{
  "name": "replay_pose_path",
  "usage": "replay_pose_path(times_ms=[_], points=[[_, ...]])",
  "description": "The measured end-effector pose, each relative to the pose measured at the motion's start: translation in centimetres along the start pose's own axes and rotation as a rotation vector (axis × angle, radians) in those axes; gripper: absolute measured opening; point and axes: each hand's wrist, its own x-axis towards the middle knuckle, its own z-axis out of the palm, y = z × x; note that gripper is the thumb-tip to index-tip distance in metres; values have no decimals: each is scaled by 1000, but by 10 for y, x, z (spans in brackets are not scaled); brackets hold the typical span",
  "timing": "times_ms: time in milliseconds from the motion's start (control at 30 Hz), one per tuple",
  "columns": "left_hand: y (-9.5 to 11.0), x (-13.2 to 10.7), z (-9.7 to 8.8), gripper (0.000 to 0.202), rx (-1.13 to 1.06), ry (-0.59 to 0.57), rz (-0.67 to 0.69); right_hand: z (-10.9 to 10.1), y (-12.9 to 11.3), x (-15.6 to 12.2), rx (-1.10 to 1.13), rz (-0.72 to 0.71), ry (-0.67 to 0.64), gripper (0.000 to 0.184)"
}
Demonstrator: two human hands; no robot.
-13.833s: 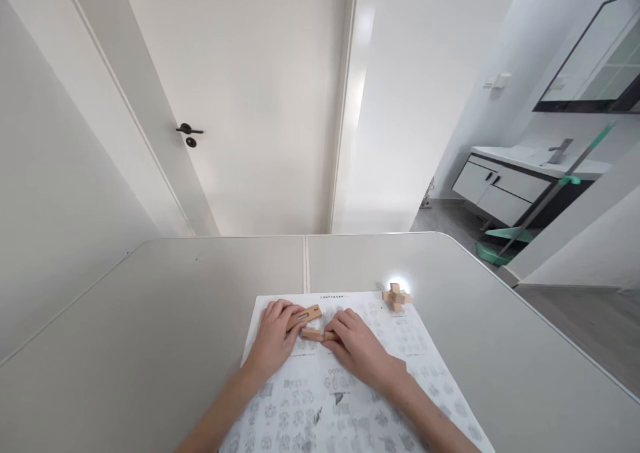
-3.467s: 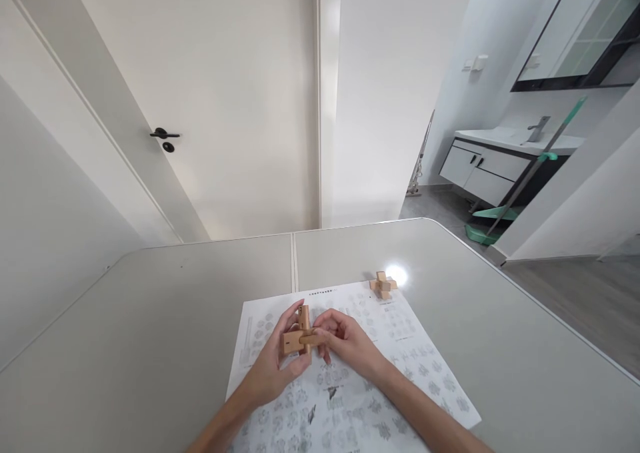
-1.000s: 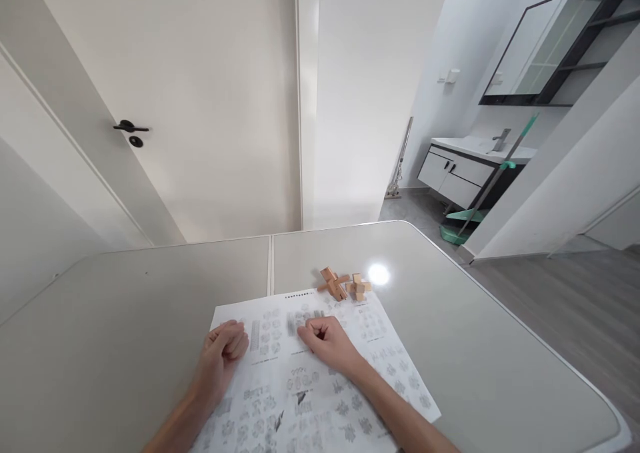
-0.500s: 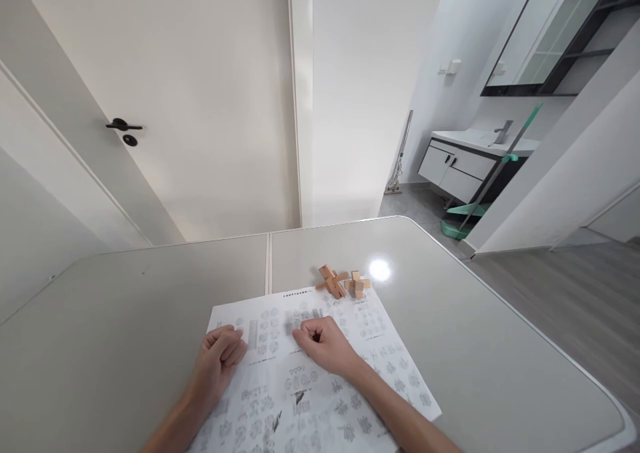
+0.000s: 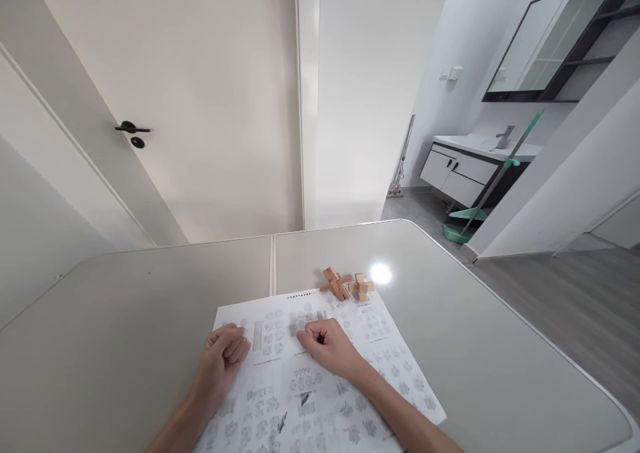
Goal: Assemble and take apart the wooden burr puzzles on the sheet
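Observation:
A printed instruction sheet (image 5: 340, 386) covered in small puzzle diagrams lies on the grey table (image 5: 125, 320). My left hand (image 5: 223, 358) rests on the sheet's left part, fingers curled in a loose fist with nothing in it. My right hand (image 5: 327, 346) rests near the sheet's middle, also curled shut and holding nothing. Two assembled wooden puzzle crosses sit at the sheet's far edge, beyond my right hand: a larger one (image 5: 336, 283) and a smaller one (image 5: 361, 286) right beside it.
A seam (image 5: 273, 266) splits the table down the middle. A bright light spot (image 5: 381, 274) shines on the tabletop beside the puzzles. Behind the table stand a white door with a black handle (image 5: 132, 130), and at right a vanity cabinet (image 5: 465, 170) and a green mop (image 5: 493, 183).
Earlier both hands held and joined wooden pieces over the sheet. That assembled cross now lies beside the smaller one, and both hands have rested curled on the paper for the last second.

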Motion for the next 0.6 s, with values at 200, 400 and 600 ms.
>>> replay_pose_path(times_ms=[200, 400, 600], points=[[-4, -1, -5, 66, 5, -68, 5, 1, 4, 0, -12, -17, -25, 46], [0, -7, -3, 54, 27, -130, 69, 5, 2, -2, -19, -32, -33, 49], [14, -11, 2, 66, -69, -77, 180, -16, -15, -15, 315, -170, 89, 48]])
